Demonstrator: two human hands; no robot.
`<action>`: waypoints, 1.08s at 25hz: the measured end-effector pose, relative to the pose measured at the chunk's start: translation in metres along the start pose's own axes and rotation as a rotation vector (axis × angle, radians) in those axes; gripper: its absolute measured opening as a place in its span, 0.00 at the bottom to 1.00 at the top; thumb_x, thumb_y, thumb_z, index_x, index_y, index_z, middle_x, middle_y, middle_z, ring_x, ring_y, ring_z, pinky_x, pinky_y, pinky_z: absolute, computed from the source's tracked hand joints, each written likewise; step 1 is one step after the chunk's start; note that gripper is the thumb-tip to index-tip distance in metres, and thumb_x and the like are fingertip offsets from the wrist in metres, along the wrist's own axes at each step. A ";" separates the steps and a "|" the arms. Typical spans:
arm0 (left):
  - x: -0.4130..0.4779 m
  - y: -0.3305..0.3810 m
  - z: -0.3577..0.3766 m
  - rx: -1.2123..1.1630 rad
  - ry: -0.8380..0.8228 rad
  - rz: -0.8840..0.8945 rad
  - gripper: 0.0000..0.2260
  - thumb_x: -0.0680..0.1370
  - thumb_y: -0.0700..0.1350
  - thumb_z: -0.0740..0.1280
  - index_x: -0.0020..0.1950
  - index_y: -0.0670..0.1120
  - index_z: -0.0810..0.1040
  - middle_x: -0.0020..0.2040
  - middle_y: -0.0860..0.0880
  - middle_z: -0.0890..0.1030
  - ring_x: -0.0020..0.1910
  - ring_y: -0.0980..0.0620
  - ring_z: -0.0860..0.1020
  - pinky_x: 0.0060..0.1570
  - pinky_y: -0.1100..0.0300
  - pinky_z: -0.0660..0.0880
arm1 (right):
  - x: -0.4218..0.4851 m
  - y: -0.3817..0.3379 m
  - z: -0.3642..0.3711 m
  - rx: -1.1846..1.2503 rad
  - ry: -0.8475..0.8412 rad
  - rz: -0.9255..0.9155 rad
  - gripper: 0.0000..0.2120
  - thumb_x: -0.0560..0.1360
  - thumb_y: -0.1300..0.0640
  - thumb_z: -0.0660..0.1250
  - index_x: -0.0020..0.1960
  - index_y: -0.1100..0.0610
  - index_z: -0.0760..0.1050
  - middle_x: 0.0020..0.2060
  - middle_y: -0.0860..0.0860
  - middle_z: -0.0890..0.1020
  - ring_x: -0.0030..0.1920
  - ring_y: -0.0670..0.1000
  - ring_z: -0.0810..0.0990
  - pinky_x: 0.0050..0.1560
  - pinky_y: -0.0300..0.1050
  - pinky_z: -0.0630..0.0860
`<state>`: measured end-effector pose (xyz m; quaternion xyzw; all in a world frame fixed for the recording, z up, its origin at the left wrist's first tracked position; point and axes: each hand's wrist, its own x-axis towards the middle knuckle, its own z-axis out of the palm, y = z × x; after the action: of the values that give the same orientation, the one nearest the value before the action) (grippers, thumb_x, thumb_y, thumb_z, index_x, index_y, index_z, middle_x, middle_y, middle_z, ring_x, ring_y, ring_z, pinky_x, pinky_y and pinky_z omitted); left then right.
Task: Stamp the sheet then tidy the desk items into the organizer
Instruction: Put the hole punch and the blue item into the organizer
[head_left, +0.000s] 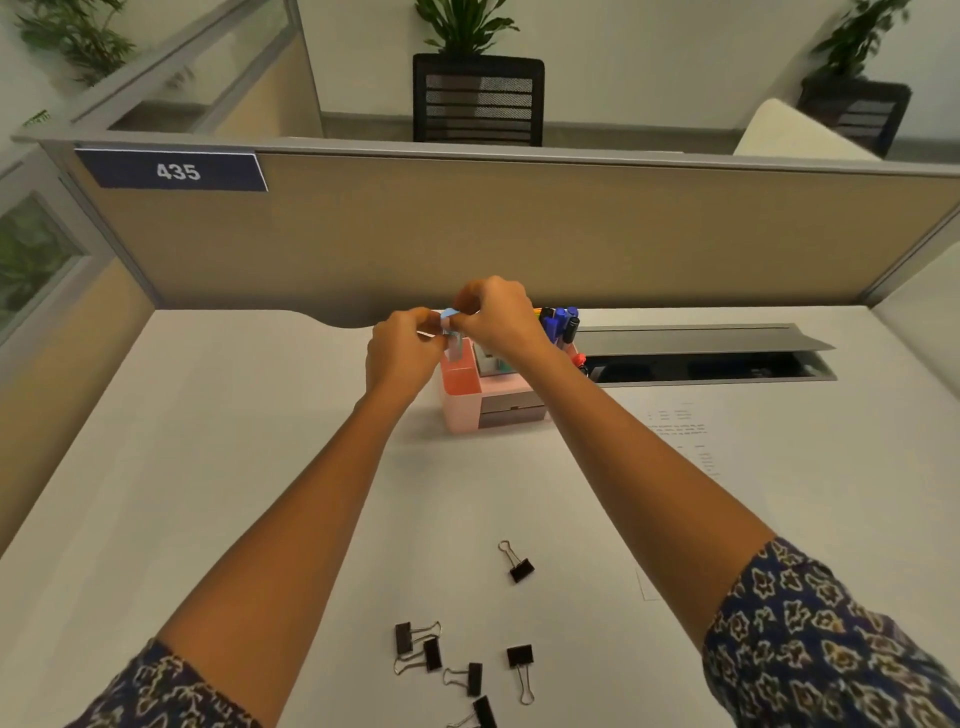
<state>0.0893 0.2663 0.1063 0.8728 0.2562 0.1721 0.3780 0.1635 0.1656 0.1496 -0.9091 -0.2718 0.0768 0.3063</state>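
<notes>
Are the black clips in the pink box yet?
Out. The black clips lie loose on the desk, away from the pink organizer.

Tan cubicle partition (519, 234) behind white desk (208, 441) — black mesh chair (478, 98), potted plants (467, 26) beyond.

An open-plan office: a white worktop (208, 467) sits inside fabric cubicle partitions (519, 234) bearing a number plate "435" (176, 171), with mesh office chairs (478, 101) and potted plants (467, 23) beyond.
</notes>
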 end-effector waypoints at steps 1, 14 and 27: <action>0.003 -0.001 0.004 0.016 0.000 -0.006 0.13 0.76 0.50 0.69 0.57 0.46 0.80 0.51 0.47 0.84 0.48 0.46 0.81 0.47 0.55 0.77 | 0.004 0.002 0.002 -0.038 -0.010 -0.001 0.14 0.73 0.53 0.71 0.54 0.59 0.79 0.49 0.56 0.83 0.48 0.54 0.80 0.47 0.44 0.75; 0.011 -0.030 0.039 0.144 -0.007 -0.118 0.11 0.79 0.40 0.64 0.61 0.42 0.79 0.57 0.43 0.82 0.51 0.42 0.80 0.52 0.52 0.76 | 0.032 0.008 0.043 -0.298 -0.110 -0.002 0.10 0.76 0.58 0.67 0.54 0.63 0.77 0.43 0.56 0.76 0.41 0.54 0.74 0.42 0.43 0.71; -0.002 -0.066 0.027 0.103 -0.019 -0.169 0.12 0.79 0.41 0.65 0.61 0.44 0.78 0.59 0.45 0.80 0.56 0.45 0.79 0.59 0.53 0.74 | 0.031 0.004 0.080 -0.508 -0.141 -0.029 0.15 0.76 0.59 0.66 0.61 0.62 0.72 0.56 0.60 0.79 0.54 0.57 0.79 0.58 0.49 0.76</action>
<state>0.0799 0.2882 0.0386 0.8679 0.3340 0.1177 0.3484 0.1672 0.2208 0.0843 -0.9453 -0.3159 0.0647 0.0496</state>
